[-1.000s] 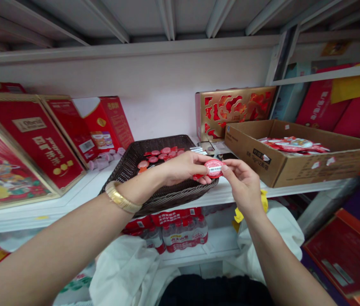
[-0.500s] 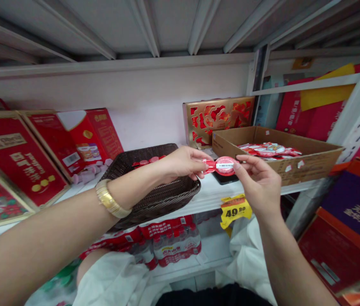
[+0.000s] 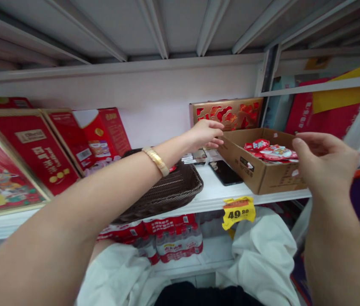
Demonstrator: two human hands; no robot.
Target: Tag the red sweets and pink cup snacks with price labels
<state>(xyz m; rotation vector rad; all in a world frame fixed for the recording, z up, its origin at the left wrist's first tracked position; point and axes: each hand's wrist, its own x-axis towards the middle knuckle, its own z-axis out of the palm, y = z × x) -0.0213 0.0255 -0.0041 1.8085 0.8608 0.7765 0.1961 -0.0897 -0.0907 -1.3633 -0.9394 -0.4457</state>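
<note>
My left hand (image 3: 206, 134), with a gold bracelet (image 3: 156, 161) on its wrist, reaches to the left rim of an open cardboard box (image 3: 247, 170). Its fingers are stretched out and hold nothing; the tips are at the rim, and I cannot tell if they press on it. At the box's right end is my right hand (image 3: 327, 159), thumb and fingers apart, partly covering that end. Inside the box lie several red and white packets (image 3: 277, 153), one red packet (image 3: 259, 144) on top. A dark woven basket (image 3: 180, 197) stands left, partly hidden by my left forearm.
A black phone (image 3: 226, 172) lies on the white shelf (image 3: 205, 197) between basket and box. Red gift boxes (image 3: 36, 140) stand left, a gold and red box (image 3: 227, 114) behind. A yellow price tag (image 3: 238, 212) hangs in front, with bottled water packs (image 3: 180, 242) below.
The round red packet with the barcode label has left both hands. My hands have moved apart to the cardboard box's two sides, and the box is turned, showing more of its left face.
</note>
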